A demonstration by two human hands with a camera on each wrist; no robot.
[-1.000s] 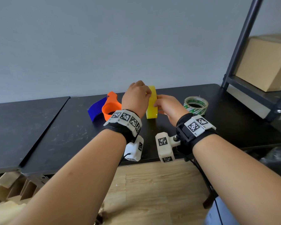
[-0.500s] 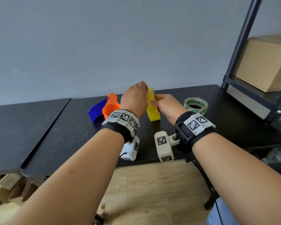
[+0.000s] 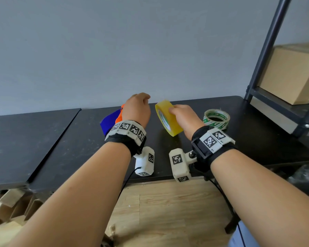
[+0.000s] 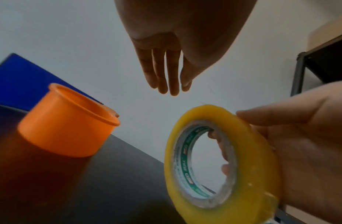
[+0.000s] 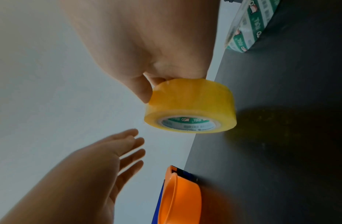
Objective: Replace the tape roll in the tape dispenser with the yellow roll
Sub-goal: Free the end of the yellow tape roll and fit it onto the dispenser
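Progress looks midway: orange dispenser (image 4: 68, 121) at left of centre shows a bare hollow hub, old green-printed roll (image 3: 216, 118) lies flat at right. Right hand (image 3: 187, 118) grip pinches glossy yellow roll (image 3: 168, 118) above the dark surface (image 3: 257, 139), centre frame; left hand (image 4: 166, 60) spread, holding nothing. Seating remains

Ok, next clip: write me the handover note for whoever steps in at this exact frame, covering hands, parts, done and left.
Right hand: grips the yellow tape roll by its rim, fingers through the core, tilted on edge above the black table.
Left hand: open, holding nothing, above the orange and blue tape dispenser.
Dispenser's orange hub is bare. The green-printed clear tape roll lies flat on the table to the right, so it seems to be the old one.
Left: seat the yellow roll on the hub.
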